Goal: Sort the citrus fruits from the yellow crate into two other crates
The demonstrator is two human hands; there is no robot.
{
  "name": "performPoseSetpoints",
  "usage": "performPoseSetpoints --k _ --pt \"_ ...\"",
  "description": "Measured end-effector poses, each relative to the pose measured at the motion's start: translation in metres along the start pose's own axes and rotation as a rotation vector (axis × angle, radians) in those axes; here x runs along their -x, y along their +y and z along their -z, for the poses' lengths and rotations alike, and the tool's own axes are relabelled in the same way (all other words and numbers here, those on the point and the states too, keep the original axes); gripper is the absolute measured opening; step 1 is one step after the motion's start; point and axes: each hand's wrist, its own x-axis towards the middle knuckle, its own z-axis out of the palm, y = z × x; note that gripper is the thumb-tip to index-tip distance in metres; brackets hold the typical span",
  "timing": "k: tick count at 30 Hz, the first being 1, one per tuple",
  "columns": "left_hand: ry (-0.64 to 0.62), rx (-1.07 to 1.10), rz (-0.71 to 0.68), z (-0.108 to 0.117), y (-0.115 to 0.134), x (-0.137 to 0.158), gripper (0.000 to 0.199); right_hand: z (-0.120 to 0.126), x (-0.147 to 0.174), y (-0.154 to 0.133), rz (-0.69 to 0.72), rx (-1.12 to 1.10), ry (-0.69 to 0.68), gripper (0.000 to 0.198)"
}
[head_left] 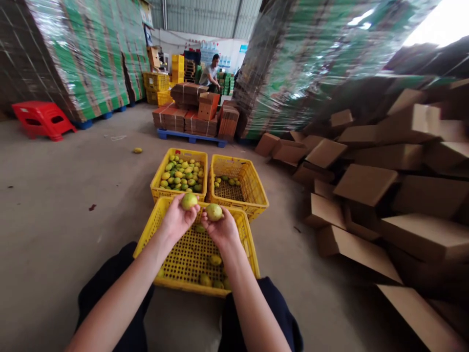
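My left hand [177, 220] is closed on a yellow-green lemon [189, 201], held up over the far side of the near yellow crate [176, 254]. Beside it my right hand [223, 231] grips another yellow-green lemon [214, 212] at almost the same height. Several more lemons lie loose in the near crate, among them one lemon [215, 260] under my right wrist; my forearms hide part of the inside. Behind stand two more crates: the left crate [156, 181] is heaped with green and yellow lemons, while the right crate [256, 183] has a few along its far-left part.
Empty cardboard boxes [366, 185] lie in a pile at right. A blue pallet [192, 138] bears flattened cartons ahead, with a person [209, 76] behind them. A red stool [42, 117] and a single lemon [137, 150] are on the floor at left. Wrapped stacks [88, 58] flank the space.
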Motion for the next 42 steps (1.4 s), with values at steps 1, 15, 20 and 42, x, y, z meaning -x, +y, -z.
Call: performPoseSetpoints --k 1,15,20,42 --pt "0.009 0.027 0.026 -0.002 -0.003 -0.002 0.024 0.004 -0.004 0.001 0.009 -0.001 0.037 0.016" --pt "-0.190 0.119 -0.129 0.001 -0.012 -0.003 0.022 -0.014 0.025 -0.022 0.274 0.007 -0.154 0.019" --pt "-0.093 0.297 -0.126 -0.001 -0.020 -0.005 0.021 -0.016 0.020 -0.011 0.250 -0.229 -0.119 0.014" --pt "-0.047 0.198 -0.016 0.000 -0.020 -0.009 0.032 -0.014 0.019 -0.009 0.184 -0.259 -0.147 0.015"
